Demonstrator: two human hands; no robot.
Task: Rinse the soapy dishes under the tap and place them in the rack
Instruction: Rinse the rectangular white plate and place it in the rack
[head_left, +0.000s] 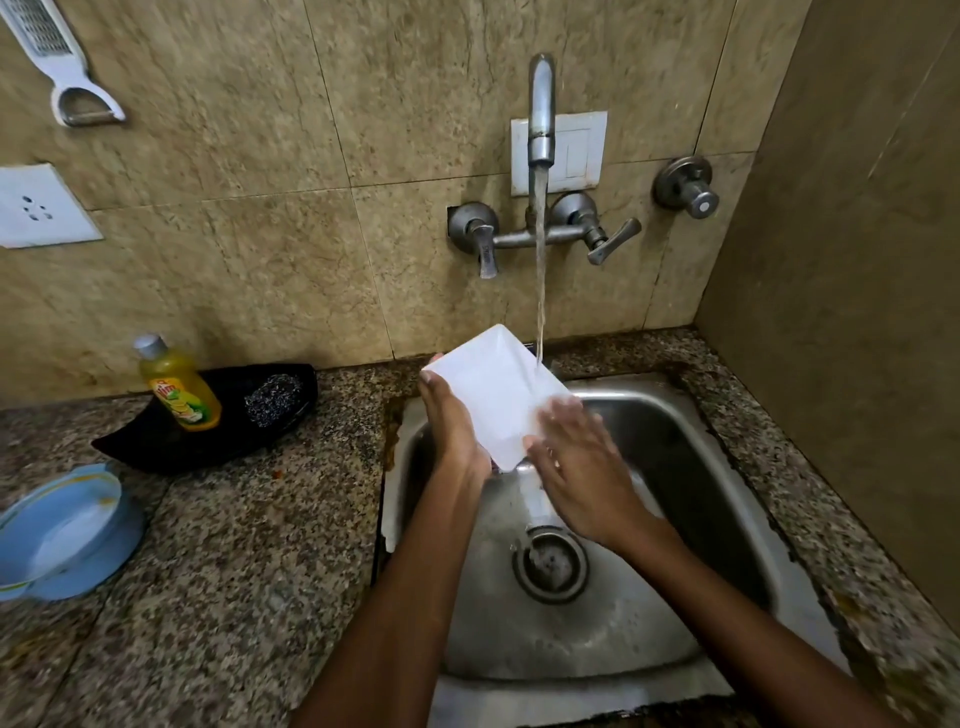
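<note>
From the head view, the left hand (451, 415) grips a white square plate (498, 389) along its left edge, fingers curled behind it and thumb on the near face, holding it tilted over the steel sink (675, 467). The right hand (576, 462) lies flat on the plate's lower right face, fingers straight and spread, blurred at the tips. The plate sits between the two hands, above the basin. Water runs from the tap (541, 114) above and beyond the hands and strikes the plate's upper right edge, just beyond the right hand's fingertips. Below the right hand, water pools near the drain (549, 566).

Left of the left hand, on the speckled granite worktop (249, 545), a black boat-shaped tray (156, 441) holds a yellow bottle of dish soap (179, 387) leaning back and a steel scrubber (272, 397) beside it. Further left and nearer than the hands, a pale blue bowl (67, 530) rests on the worktop. On the tiled wall beyond and left of the hands hang a white grater (57, 57) and a wall socket (36, 208); a separate wall valve (685, 187) sits beyond and right of the right hand
</note>
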